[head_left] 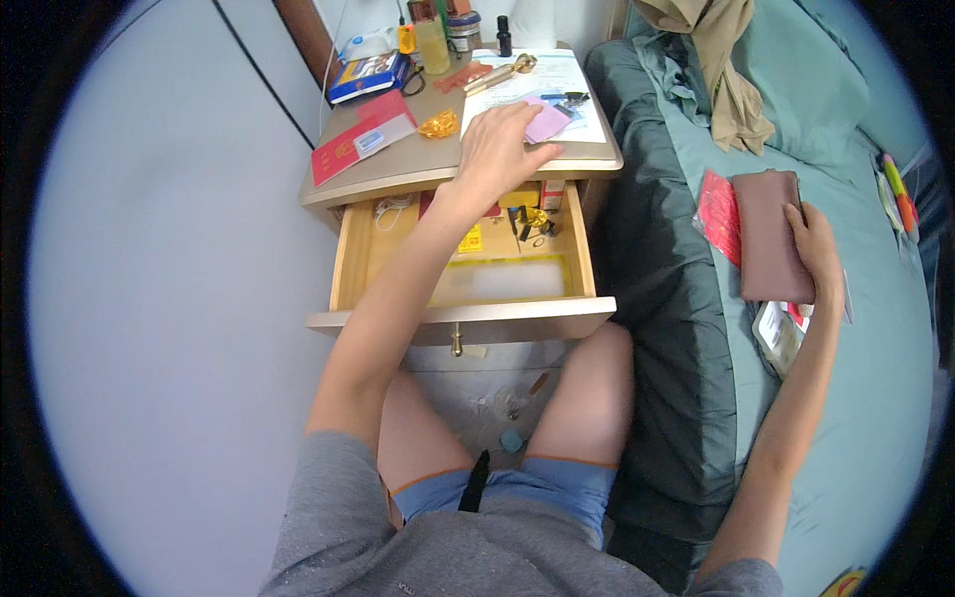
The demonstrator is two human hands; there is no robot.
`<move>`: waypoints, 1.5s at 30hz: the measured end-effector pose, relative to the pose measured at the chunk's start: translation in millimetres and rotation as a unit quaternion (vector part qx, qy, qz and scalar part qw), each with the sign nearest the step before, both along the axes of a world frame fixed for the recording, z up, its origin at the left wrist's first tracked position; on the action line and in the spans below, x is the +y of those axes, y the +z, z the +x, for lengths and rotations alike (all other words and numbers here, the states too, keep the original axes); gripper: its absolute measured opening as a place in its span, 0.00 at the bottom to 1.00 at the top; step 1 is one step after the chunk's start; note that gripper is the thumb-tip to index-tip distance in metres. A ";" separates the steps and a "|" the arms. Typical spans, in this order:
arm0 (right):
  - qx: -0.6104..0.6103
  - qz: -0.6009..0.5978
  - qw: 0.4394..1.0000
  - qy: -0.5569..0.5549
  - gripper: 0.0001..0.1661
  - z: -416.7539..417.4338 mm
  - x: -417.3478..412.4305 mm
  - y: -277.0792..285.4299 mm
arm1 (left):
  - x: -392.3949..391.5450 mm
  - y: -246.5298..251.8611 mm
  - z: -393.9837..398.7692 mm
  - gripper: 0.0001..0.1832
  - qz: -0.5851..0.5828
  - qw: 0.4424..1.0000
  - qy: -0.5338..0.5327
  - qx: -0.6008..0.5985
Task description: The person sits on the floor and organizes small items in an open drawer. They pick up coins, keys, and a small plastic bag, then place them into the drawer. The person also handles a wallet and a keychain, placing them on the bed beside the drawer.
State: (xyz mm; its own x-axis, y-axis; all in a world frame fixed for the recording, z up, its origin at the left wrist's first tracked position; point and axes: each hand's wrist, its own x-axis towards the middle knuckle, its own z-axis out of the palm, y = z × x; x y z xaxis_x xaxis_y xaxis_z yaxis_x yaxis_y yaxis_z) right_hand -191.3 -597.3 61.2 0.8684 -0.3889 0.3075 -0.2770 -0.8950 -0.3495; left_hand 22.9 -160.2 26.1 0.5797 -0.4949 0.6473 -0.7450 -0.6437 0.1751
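Observation:
My left hand (501, 145) is over the front of the nightstand top, its fingertips at a pinkish-purple paper pad (546, 121) on white printed sheets (591, 131); whether it grips the pad cannot be told. On the bed, my right hand (815, 242) has its fingers on the right edge of a mauve wallet-like pouch (768, 235), thumb on top. A red plastic packet (721, 224) lies partly beneath the pouch's left side. Below my left arm the nightstand drawer (515, 312) is pulled out, holding a white-and-yellow box (515, 280), a small screwdriver (514, 227) and a white cable (393, 209).
The nightstand top also bears a red booklet (336, 160), crumpled gold foil (439, 124), a metallic gold tool (496, 77), a blue box (369, 77) and a bottle (431, 46). Khaki clothing (735, 97) lies on the bed. A pale wall or door (186, 261) stands at left.

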 end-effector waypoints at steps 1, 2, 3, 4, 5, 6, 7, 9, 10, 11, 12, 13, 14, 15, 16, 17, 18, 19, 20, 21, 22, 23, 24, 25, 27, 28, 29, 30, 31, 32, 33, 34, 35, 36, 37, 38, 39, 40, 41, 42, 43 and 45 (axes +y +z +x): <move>0.031 0.003 0.999 -0.025 0.28 -0.6 -6.5 -3.7 | -4.4 -3.0 6.0 0.29 -0.001 1.000 0.002 0.007; 0.045 -0.006 0.998 -0.046 0.27 -1.5 -10.0 -5.8 | -7.4 -4.0 11.2 0.27 0.022 0.999 0.020 0.044; 0.050 -0.005 0.997 -0.057 0.27 -3.6 -10.7 -5.7 | -8.5 -4.8 14.4 0.25 0.038 0.996 0.036 0.076; 0.050 -0.009 0.996 -0.072 0.26 -5.9 -9.3 -4.0 | -8.7 -4.6 17.0 0.22 0.019 0.996 0.040 0.083; 0.047 -0.005 0.994 -0.094 0.25 -8.3 -5.7 -1.2 | -7.8 -4.2 18.7 0.19 -0.007 0.996 0.040 0.080; 0.030 -0.047 0.994 -0.097 0.25 -10.9 -1.0 2.9 | -6.5 -2.9 20.8 0.16 -0.033 0.996 0.041 0.078; 0.012 -0.082 0.991 -0.106 0.25 -13.7 4.6 7.6 | -4.8 -1.9 22.5 0.14 -0.046 0.994 0.050 0.082; -0.031 -0.103 0.988 -0.110 0.25 -15.6 17.1 18.5 | -2.4 1.9 28.1 0.12 -0.162 0.984 0.029 0.069; -0.057 -0.089 0.989 -0.104 0.25 -13.6 23.3 24.5 | -2.2 4.2 31.0 0.11 -0.224 0.973 0.006 0.049; -0.090 -0.076 0.989 -0.093 0.26 -11.1 29.7 30.5 | -3.6 6.4 33.2 0.11 -0.284 0.958 -0.017 0.031; -0.095 -0.060 0.991 -0.074 0.27 -10.2 36.4 36.3 | -7.0 9.0 34.5 0.09 -0.276 0.961 -0.011 -0.003; -0.107 -0.045 0.992 -0.049 0.28 -8.9 43.5 42.2 | -13.0 11.7 34.1 0.09 -0.270 0.962 -0.028 -0.021; -0.119 -0.030 0.992 -0.024 0.30 -7.6 52.0 45.6 | -21.8 14.5 31.5 0.09 -0.264 0.963 -0.044 -0.040; -0.135 0.000 0.991 0.005 0.30 -5.7 62.0 47.1 | -32.0 18.0 26.7 0.10 -0.261 0.963 -0.055 -0.051; -0.150 0.030 0.988 0.034 0.31 -3.4 71.9 48.8 | -47.4 20.7 18.7 0.09 -0.284 0.953 -0.084 -0.068; -0.164 0.067 0.983 0.055 0.31 -0.4 81.7 49.6 | -64.5 22.8 7.9 0.09 -0.300 0.945 -0.132 -0.021; -0.168 0.118 0.973 0.108 0.30 0.9 92.8 47.0 | -83.4 24.2 -6.0 0.09 -0.315 0.932 -0.178 0.025; -0.169 0.177 0.958 0.152 0.29 0.6 104.2 41.6 | -104.5 26.0 -20.7 0.08 -0.311 0.926 -0.211 -0.020; -0.176 0.238 0.931 0.212 0.27 4.6 111.1 39.3 | -122.9 26.0 -37.9 0.09 -0.316 0.915 -0.251 0.002; -0.168 0.247 0.931 0.210 0.25 6.0 115.6 36.3 | -139.0 27.4 -51.6 0.09 -0.311 0.908 -0.280 0.026; -0.168 0.260 0.924 0.225 0.23 11.3 118.1 32.4 | -152.0 27.0 -64.6 0.09 -0.315 0.899 -0.303 0.028; -0.156 0.290 0.920 0.214 0.21 17.0 117.9 27.9 | -160.6 25.6 -74.0 0.09 -0.311 0.896 -0.317 0.006; -0.127 0.247 0.941 0.192 0.18 14.2 110.9 27.9 | -165.6 25.0 -76.5 0.10 -0.302 0.893 -0.334 0.030; -0.148 0.203 0.953 0.167 0.18 15.7 103.9 24.6 | -166.1 23.5 -74.9 0.11 -0.302 0.883 -0.359 0.026; -0.204 0.130 0.961 0.137 0.17 18.5 83.8 19.7 | -155.8 21.2 -51.9 0.13 -0.288 0.912 -0.291 0.008; -0.210 0.087 0.969 0.093 0.17 19.2 72.9 16.6 | -143.4 19.8 -30.9 0.15 -0.253 0.939 -0.235 -0.002; -0.188 0.055 0.979 0.065 0.17 19.9 64.1 11.5 | -131.7 18.3 -8.0 0.15 -0.213 0.963 -0.167 0.018; -0.165 0.022 0.985 0.037 0.18 21.5 57.6 4.4 | -120.8 15.7 13.7 0.14 -0.176 0.978 -0.102 0.041; -0.150 -0.013 0.988 0.013 0.18 22.9 52.1 -1.9 | -111.1 10.6 31.5 0.14 -0.132 0.989 -0.038 0.044; -0.085 -0.011 0.996 -0.004 0.23 24.6 48.6 -8.6 | -105.0 6.5 47.2 0.14 -0.102 0.994 0.000 0.043; -0.091 -0.035 0.995 0.019 0.24 25.7 47.0 -15.4 | -102.5 1.2 58.6 0.16 -0.079 0.995 0.029 0.045; -0.085 -0.054 0.995 0.015 0.25 26.1 45.5 -20.0 | -102.9 -2.4 68.1 0.15 -0.079 0.996 0.028 0.036; -0.058 -0.069 0.996 -0.003 0.27 26.4 45.0 -23.9 | -103.9 -5.9 74.6 0.14 -0.053 0.996 0.037 0.059; -0.061 -0.067 0.996 -0.008 0.28 25.6 44.0 -25.7 | -106.8 -7.8 79.1 0.13 -0.057 0.993 0.050 0.091; -0.054 -0.066 0.996 -0.009 0.28 25.4 43.6 -27.2 | -110.0 -9.2 81.1 0.12 -0.053 0.989 0.059 0.128; -0.039 -0.066 0.997 -0.017 0.28 24.7 43.4 -27.9 | -112.4 -8.9 82.8 0.12 -0.059 0.986 0.056 0.147; -0.041 -0.076 0.996 -0.012 0.28 24.3 42.9 -28.2 | -113.1 -7.1 84.3 0.11 -0.049 0.981 0.071 0.174; -0.028 -0.060 0.997 -0.024 0.28 23.7 42.1 -28.0 | -111.4 -4.3 85.5 0.11 -0.050 0.979 0.075 0.182; -0.033 -0.055 0.998 -0.022 0.27 23.6 41.2 -27.9 | -107.8 0.9 87.5 0.11 -0.043 0.974 0.094 0.201; -0.041 -0.050 0.998 -0.019 0.27 23.8 40.6 -28.1 | -101.4 5.4 87.9 0.13 -0.078 0.970 0.088 0.211; -0.033 -0.049 0.998 -0.023 0.27 24.2 39.8 -28.5 | -94.1 12.9 89.9 0.13 -0.149 0.954 0.070 0.250; -0.022 -0.052 0.998 -0.030 0.26 25.7 38.8 -29.6 | -74.6 27.1 89.0 0.16 -0.328 0.882 -0.012 0.337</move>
